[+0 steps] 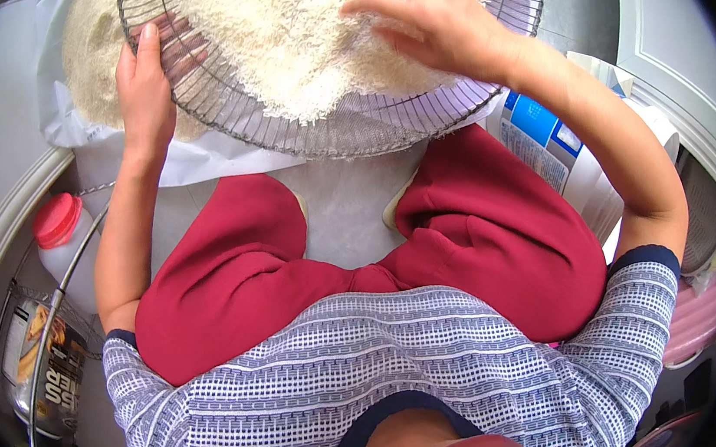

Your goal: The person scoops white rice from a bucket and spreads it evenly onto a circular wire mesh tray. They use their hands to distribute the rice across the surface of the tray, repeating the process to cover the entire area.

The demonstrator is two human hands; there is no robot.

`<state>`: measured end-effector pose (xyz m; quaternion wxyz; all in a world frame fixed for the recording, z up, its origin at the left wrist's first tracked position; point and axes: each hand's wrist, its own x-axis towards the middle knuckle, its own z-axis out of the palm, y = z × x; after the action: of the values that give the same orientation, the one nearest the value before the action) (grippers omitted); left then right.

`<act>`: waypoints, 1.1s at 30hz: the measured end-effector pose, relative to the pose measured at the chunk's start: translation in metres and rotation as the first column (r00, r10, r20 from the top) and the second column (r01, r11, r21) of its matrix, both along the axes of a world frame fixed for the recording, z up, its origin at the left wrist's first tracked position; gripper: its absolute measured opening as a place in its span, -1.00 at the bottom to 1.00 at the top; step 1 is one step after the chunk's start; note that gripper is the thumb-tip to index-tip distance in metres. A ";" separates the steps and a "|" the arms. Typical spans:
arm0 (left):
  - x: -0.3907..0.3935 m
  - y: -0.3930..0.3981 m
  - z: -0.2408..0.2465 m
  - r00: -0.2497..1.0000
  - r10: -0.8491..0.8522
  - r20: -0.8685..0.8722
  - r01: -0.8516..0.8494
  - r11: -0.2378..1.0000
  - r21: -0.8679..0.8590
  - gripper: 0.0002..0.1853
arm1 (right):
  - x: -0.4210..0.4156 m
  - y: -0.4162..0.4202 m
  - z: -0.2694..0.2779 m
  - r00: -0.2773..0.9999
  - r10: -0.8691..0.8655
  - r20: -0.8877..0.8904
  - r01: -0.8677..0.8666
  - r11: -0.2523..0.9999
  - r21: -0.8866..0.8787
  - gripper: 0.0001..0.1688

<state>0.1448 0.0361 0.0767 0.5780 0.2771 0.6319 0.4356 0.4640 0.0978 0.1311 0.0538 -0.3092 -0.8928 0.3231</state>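
A round wire-mesh sieve [349, 139] with a radial wire rim spans the top of the head view. White, long-grained rice [286, 41] is heaped over its mesh. My left hand [149, 75] grips the sieve's left rim, thumb above and fingers visible through the wires below. Over the right part of the rice hovers my right hand [425, 20], fingers bent and apart, slightly blurred; nothing shows between them. Beneath the sieve on the left, a pile of finer beige grains [89, 62] lies on a white plastic sheet or sack [220, 159].
On the left, a wire rack [55, 301] holds a white jar with a red lid [60, 219] and a printed food package [46, 367]. To the right stand a blue-and-white labelled container [534, 126] and a cabinet door [665, 27]. A pink item [698, 315] lies behind my right elbow.
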 end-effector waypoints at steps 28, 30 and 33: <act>-0.009 -0.005 -0.004 0.995 0.038 -0.091 -0.042 0.998 -0.047 -0.58 | 0.072 -0.037 0.188 0.531 -0.261 -0.806 0.060 0.961 -0.271 -0.75; -0.010 -0.006 -0.005 0.996 0.028 -0.081 -0.030 0.999 -0.020 -0.58 | 0.083 -0.041 0.191 0.516 -0.289 -0.806 0.138 0.957 -0.254 -0.74; -0.011 0.002 -0.004 0.995 -0.002 -0.096 0.003 1.000 0.006 -0.60 | 0.087 -0.049 0.188 0.557 -0.314 -0.769 0.266 0.945 -0.193 -0.70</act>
<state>0.1342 0.0379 0.0729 0.5467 0.3003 0.6575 0.4228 0.5508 0.0486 0.3196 0.4861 -0.2782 -0.7039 0.4369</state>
